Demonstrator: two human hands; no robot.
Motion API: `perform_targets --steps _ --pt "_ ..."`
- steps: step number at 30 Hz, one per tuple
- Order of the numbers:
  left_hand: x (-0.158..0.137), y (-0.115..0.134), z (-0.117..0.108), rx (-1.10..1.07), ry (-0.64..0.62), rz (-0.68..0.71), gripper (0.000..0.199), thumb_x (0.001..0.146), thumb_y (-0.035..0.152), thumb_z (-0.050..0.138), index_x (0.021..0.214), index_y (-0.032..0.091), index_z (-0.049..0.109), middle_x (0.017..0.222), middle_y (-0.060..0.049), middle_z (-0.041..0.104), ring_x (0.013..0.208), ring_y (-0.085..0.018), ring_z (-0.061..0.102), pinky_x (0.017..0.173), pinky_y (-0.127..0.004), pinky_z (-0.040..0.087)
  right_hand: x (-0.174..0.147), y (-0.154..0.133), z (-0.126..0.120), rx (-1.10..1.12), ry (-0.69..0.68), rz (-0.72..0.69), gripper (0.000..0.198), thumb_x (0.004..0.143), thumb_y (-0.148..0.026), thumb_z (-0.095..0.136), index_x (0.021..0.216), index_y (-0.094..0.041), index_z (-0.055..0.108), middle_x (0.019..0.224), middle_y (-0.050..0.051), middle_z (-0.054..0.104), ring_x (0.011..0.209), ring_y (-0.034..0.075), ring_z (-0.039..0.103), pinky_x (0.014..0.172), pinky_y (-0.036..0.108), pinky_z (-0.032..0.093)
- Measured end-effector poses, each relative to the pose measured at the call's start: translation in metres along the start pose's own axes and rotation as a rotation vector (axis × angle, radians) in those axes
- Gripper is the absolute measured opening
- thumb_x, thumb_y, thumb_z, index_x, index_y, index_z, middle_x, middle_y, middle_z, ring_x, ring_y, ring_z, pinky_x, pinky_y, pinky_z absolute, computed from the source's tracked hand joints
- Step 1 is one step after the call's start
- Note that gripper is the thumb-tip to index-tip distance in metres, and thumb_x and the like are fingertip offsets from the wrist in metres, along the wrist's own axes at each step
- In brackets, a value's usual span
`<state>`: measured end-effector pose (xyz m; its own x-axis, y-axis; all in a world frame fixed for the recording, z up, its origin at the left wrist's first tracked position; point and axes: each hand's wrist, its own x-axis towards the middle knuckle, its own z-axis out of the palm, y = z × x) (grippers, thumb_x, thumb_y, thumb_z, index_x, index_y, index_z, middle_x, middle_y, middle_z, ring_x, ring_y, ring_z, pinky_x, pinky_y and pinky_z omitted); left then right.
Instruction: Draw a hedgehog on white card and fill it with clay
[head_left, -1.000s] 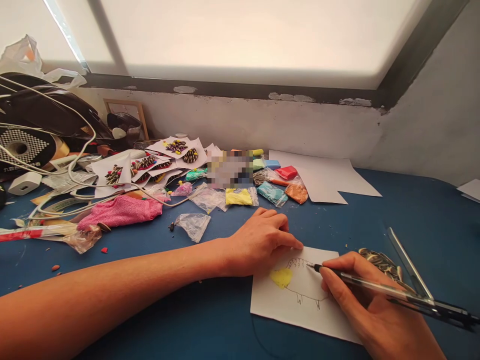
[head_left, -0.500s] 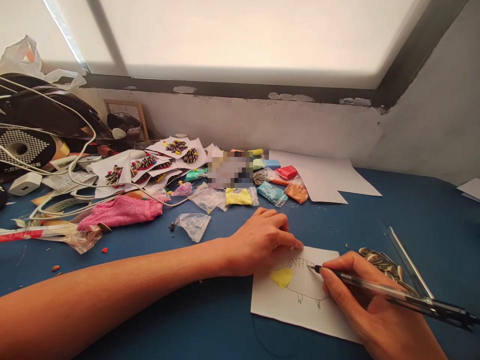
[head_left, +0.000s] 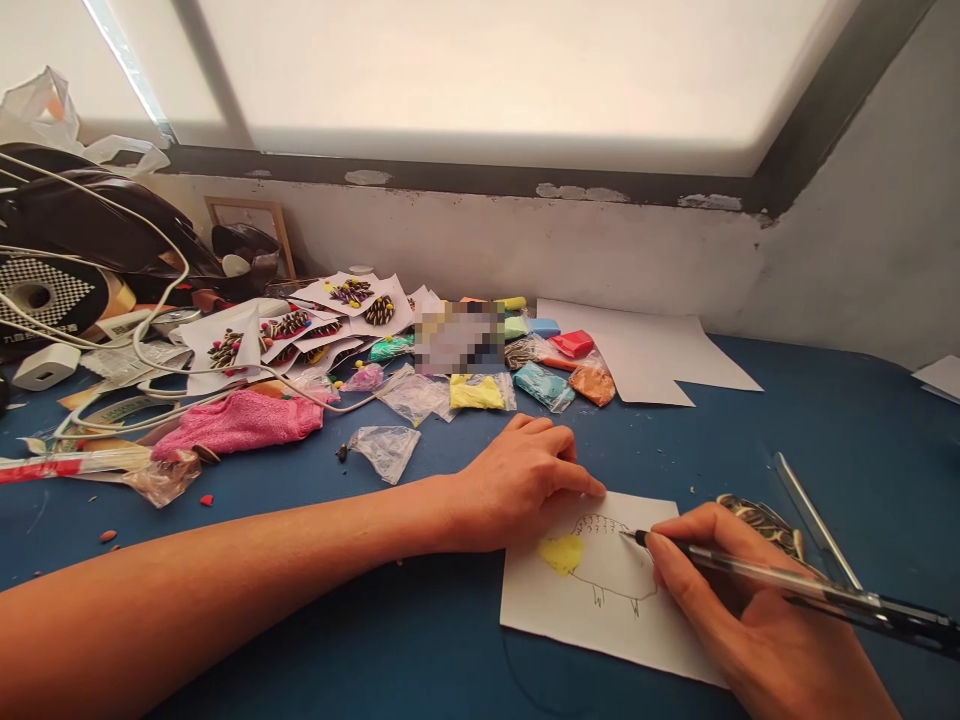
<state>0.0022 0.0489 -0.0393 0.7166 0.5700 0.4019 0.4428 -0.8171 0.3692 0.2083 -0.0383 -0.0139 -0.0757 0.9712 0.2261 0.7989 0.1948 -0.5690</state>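
- The sheet of white paper (head_left: 551, 615) lies on the blue tabletop (head_left: 405, 640) between the two hands, its upper left part beneath the left hand and its right part beneath the right.
- The left hand (head_left: 521, 480) rests palm down, fingers loosely spread and bent, index finger reaching along the paper's far edge; its palm is hidden.
- The right hand (head_left: 761, 640) is closed in a writing grip around a clear-barrelled pen (head_left: 840, 600), which slants down to the left.
- The pen's tip meets the paper, or is just above it, inside a rounded outline drawing (head_left: 611, 560) with small curved marks near its top and two short legs below.
- A yellow patch (head_left: 562, 555) adjoins the drawing's left end, near the left hand.
- Striped sunflower seeds (head_left: 765, 525) sit just beyond the right hand, beside a silvery rod (head_left: 817, 520).
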Motion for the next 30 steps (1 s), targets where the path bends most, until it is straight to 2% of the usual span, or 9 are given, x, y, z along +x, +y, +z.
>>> perform_targets --steps 4,17,22,27,30 --pt "0.000 0.000 0.001 -0.004 0.001 0.003 0.025 0.095 0.024 0.050 0.105 0.027 0.073 0.087 -0.003 0.057 0.082 -0.015 0.049 0.080 -0.033 0.033 0.001 0.005 -0.001 -0.025 -0.001 -0.031 0.023 0.087 -0.045 0.053 0.077 -0.028 0.063 0.063 -0.004 0.066 0.052 0.014 0.063 0.045 0.021 0.047" --pt "-0.001 0.000 0.000 -0.008 -0.001 0.008 0.026 0.095 0.022 0.050 0.105 0.026 0.073 0.086 -0.003 0.057 0.082 -0.015 0.049 0.079 -0.033 0.033 0.000 -0.005 -0.002 0.066 0.010 0.001 0.025 0.085 -0.046 0.054 0.069 -0.028 0.062 0.055 -0.005 0.060 0.042 0.012 0.054 0.036 0.023 0.039" --pt "-0.001 0.000 0.000 -0.020 0.002 0.007 0.026 0.094 0.020 0.050 0.104 0.026 0.073 0.086 -0.003 0.056 0.083 -0.015 0.049 0.080 -0.033 0.033 -0.004 -0.008 -0.003 0.060 0.101 0.113 0.025 0.085 -0.044 0.052 0.067 -0.028 0.058 0.053 -0.005 0.057 0.042 0.013 0.050 0.037 0.025 0.034" --pt "-0.001 -0.001 0.002 -0.011 0.013 0.018 0.026 0.094 0.020 0.050 0.104 0.026 0.073 0.085 -0.003 0.056 0.082 -0.015 0.049 0.079 -0.033 0.033 -0.001 -0.003 -0.001 0.012 0.053 0.008 0.024 0.084 -0.043 0.054 0.067 -0.027 0.060 0.056 -0.004 0.060 0.044 0.013 0.054 0.038 0.024 0.038" --pt "-0.002 -0.002 0.003 -0.008 0.025 0.024 0.027 0.094 0.020 0.049 0.104 0.027 0.073 0.085 -0.003 0.056 0.082 -0.015 0.049 0.079 -0.033 0.033 -0.002 -0.001 -0.001 -0.013 0.069 0.027 0.025 0.086 -0.044 0.052 0.069 -0.027 0.061 0.057 -0.004 0.060 0.046 0.013 0.056 0.040 0.023 0.040"
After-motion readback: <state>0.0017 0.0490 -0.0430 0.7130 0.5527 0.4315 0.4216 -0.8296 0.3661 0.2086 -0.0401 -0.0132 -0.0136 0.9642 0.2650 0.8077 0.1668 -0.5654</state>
